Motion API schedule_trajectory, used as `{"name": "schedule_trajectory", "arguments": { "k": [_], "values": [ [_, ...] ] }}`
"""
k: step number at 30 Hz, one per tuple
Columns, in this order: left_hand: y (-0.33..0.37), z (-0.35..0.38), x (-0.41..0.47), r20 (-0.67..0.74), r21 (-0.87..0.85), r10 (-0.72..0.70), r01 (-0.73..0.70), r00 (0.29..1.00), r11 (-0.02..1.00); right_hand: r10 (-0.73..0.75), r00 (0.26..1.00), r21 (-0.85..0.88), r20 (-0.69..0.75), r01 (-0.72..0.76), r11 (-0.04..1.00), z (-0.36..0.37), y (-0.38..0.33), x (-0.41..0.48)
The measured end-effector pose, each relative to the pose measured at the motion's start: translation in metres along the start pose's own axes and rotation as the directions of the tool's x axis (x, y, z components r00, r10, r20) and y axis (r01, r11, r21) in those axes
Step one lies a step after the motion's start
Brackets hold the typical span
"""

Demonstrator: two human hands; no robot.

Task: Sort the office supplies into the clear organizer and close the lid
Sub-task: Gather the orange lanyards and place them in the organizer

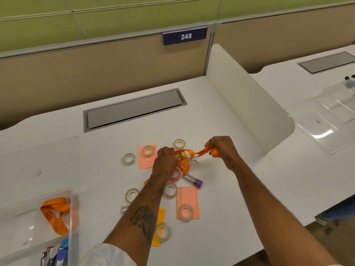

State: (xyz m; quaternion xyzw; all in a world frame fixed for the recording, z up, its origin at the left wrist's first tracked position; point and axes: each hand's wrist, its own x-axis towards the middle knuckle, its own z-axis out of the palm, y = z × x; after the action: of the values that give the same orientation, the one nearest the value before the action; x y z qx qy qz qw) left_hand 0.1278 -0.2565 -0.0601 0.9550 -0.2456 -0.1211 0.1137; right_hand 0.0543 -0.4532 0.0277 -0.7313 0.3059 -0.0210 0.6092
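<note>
Both hands hold an orange lanyard (187, 153) over the desk's middle. My left hand (165, 160) grips its bunched end, and my right hand (221, 148) pinches the strap stretched out to the right. A small metal clip dangles between them. Several clear tape rolls (129, 159) lie scattered around, with a pink tape roll (177, 174), a purple-capped tube (192, 179) and salmon sticky notes (187, 202). The clear organizer (38, 217) sits open at the lower left with another orange lanyard (55, 214) inside one compartment.
The organizer's clear lid (42, 160) lies flat behind it. A grey cable hatch (134, 110) sits at the desk's back. A white divider (249, 104) rises on the right, with a second clear organizer (330, 120) on the neighbouring desk. Pens (57, 254) fill a front compartment.
</note>
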Motion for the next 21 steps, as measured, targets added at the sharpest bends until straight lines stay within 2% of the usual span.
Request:
{"name": "schedule_trajectory", "arguments": {
  "k": [4, 10, 13, 17, 19, 21],
  "values": [
    [0.000, 0.003, -0.004, -0.019, 0.026, -0.038, 0.038, 0.999, 0.999, -0.110, 0.994, 0.153, 0.021, 0.105, 0.983, -0.003, -0.030, -0.004],
    [0.001, 0.006, -0.009, -0.060, -0.055, -0.078, 0.075, 0.995, 0.996, -0.209, 0.977, 0.365, 0.033, 0.183, 0.913, -0.001, -0.071, -0.014],
    [0.000, 0.003, -0.012, -0.059, -0.104, -0.100, 0.093, 0.993, 0.990, -0.253, 0.967, 0.405, 0.035, 0.218, 0.888, 0.001, -0.088, -0.023],
    [-0.002, -0.003, -0.019, -0.048, -0.088, -0.091, 0.086, 0.995, 0.992, -0.304, 0.951, 0.412, 0.060, 0.254, 0.875, 0.006, -0.106, -0.034],
    [-0.001, -0.010, -0.021, -0.038, -0.156, -0.125, 0.117, 0.991, 0.981, -0.325, 0.942, 0.406, 0.083, 0.266, 0.874, 0.011, -0.114, -0.039],
    [0.000, -0.017, -0.023, 0.003, -0.293, -0.173, 0.166, 0.985, 0.942, -0.341, 0.934, 0.404, 0.107, 0.272, 0.873, 0.016, -0.121, -0.046]
  ]
}}
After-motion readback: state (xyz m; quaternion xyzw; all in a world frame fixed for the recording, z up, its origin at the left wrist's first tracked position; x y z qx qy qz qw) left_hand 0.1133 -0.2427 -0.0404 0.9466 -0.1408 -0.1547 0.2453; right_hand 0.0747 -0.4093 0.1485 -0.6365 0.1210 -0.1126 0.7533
